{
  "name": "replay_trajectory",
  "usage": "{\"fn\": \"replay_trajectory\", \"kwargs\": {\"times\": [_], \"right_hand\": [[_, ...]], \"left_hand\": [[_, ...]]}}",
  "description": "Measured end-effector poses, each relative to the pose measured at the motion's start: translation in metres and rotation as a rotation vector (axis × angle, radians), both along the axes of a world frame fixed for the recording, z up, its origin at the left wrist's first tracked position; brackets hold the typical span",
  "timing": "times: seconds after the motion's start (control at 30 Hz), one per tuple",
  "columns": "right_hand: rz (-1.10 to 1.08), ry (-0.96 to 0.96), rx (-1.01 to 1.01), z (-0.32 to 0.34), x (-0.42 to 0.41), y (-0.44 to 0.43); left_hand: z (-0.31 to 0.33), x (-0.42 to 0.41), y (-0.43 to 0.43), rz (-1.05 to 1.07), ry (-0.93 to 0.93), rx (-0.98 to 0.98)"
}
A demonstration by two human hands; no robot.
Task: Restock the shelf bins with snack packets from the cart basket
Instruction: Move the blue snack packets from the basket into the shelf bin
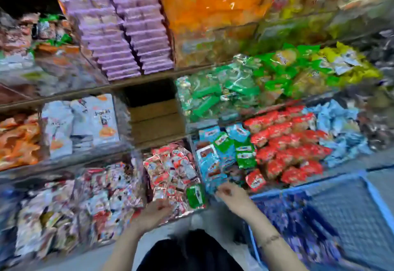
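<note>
Bare hands and forearms, one bracelet, dark clothing below.
The left hand point(153, 212) and right hand point(231, 194) are ungloved, and the forearms are uncovered back from the fingers to the picture's edge. A thin dark bracelet point(269, 239) circles the right forearm, well behind that hand's grip. Behind both grips, toward the body, shows a black cloth garment point(189, 251), its detail blurred.

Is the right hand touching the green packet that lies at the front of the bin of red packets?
Apart. The head view, though blurred, shows a plain gap between the right hand and the green packet.
</note>
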State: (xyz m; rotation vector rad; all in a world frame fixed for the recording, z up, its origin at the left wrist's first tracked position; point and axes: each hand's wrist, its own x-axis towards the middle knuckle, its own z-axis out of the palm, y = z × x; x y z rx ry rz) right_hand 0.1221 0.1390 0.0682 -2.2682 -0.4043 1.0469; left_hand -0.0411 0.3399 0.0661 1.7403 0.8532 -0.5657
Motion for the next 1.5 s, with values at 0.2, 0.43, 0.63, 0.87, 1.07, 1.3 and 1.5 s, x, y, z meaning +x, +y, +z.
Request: {"fn": "replay_trajectory", "kwargs": {"times": [0.2,0.43,0.63,0.87,1.07,1.3,1.5], "right_hand": [[-0.070,0.140,-0.231,-0.059,-0.062,-0.106],[-0.358,0.242,-0.166,-0.084,-0.124,-0.181],[-0.386,0.241,-0.160,-0.075,-0.143,-0.229],[-0.363,0.219,-0.184,-0.068,-0.119,-0.267],[-0.334,0.103,-0.161,-0.062,-0.068,-0.306],[-0.189,0.057,-0.226,-0.077,0.033,-0.373],[-0.108,0.107,-0.292,-0.113,0.096,-0.416]], "left_hand": [[-0.032,-0.061,-0.035,0.009,0.166,-0.032],[-0.027,-0.085,-0.066,0.054,0.062,0.098],[-0.027,-0.121,-0.144,0.077,0.102,-0.024],[-0.038,-0.145,-0.195,0.281,0.173,-0.111],[-0.056,-0.120,-0.229,0.292,0.176,-0.055],[-0.088,-0.044,-0.310,0.269,0.234,0.046],[-0.125,0.020,-0.379,0.202,0.335,0.101]]}}
